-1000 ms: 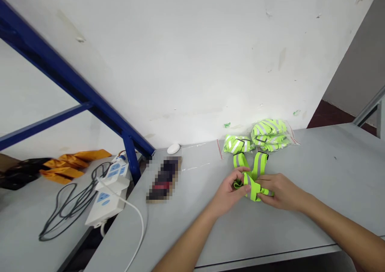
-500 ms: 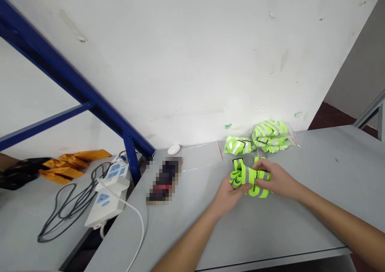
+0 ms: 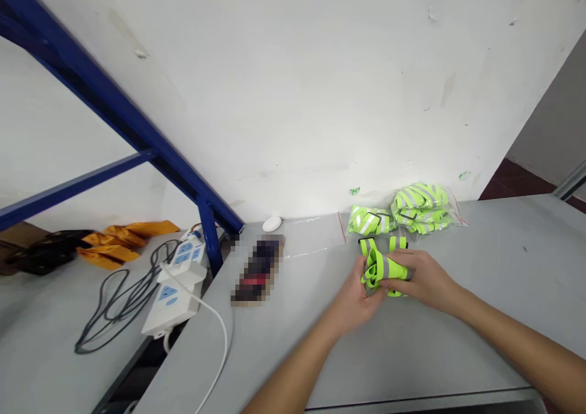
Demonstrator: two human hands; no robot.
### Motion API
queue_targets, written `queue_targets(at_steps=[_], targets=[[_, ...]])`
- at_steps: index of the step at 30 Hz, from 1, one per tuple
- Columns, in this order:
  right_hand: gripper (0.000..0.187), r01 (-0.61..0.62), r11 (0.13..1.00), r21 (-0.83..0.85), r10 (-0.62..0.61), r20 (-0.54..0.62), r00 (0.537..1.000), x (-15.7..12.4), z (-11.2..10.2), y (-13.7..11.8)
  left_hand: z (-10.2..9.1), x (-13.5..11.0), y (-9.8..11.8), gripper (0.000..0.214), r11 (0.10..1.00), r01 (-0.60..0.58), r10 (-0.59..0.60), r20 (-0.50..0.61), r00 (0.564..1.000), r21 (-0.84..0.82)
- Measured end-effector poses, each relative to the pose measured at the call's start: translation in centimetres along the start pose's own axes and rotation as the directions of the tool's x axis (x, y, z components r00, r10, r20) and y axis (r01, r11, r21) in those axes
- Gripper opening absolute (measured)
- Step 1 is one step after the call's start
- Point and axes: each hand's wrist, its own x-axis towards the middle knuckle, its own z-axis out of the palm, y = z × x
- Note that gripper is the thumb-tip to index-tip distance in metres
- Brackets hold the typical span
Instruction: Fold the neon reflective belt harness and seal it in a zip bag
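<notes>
Between my two hands is a bundled reflective strap [image 3: 384,268], neon yellow-green with a silver-grey stripe. My left hand [image 3: 361,299] is closed round its left side, where several folded loops show. My right hand [image 3: 423,278] grips the right side, its thumb and fingers pressing the webbing together. Two strap ends stick out beyond the hands, and the left one carries a black buckle [image 3: 362,246]. Just behind lie clear bags of similar folded straps [image 3: 420,205], with a smaller packed bundle [image 3: 368,220] to their left.
A flat clear zip bag [image 3: 315,236] with a red seal line lies by the wall, beside a white round object [image 3: 271,223] and a pixelated dark item [image 3: 259,270]. At left are power strips [image 3: 176,298], a dark cable [image 3: 123,310], orange cloth [image 3: 119,246] and a blue frame [image 3: 137,121].
My right hand has shifted its hold further over the strap, and the bundle looks more tightly gathered. The whole view has moved slightly.
</notes>
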Motion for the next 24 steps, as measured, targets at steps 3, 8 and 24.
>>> queue_targets(at_steps=[3,8,24], targets=[[0.024,0.291,0.929,-0.231,-0.335,-0.183,0.924,-1.0,1.2,1.0,-2.2,-0.1,0.4,0.052,0.987,0.0,0.004,-0.022,1.0,0.16],[0.034,0.544,0.69,-0.478,-0.66,-0.107,0.744,-2.5,1.4,1.2,-6.6,-0.4,0.6,0.041,0.931,0.277,-0.328,0.211,0.921,0.238],[0.032,0.672,0.691,-0.266,-0.662,0.141,0.736,-3.3,4.1,-1.6,-0.3,0.4,-1.3,0.035,0.523,0.537,-0.35,0.407,0.843,-0.662]])
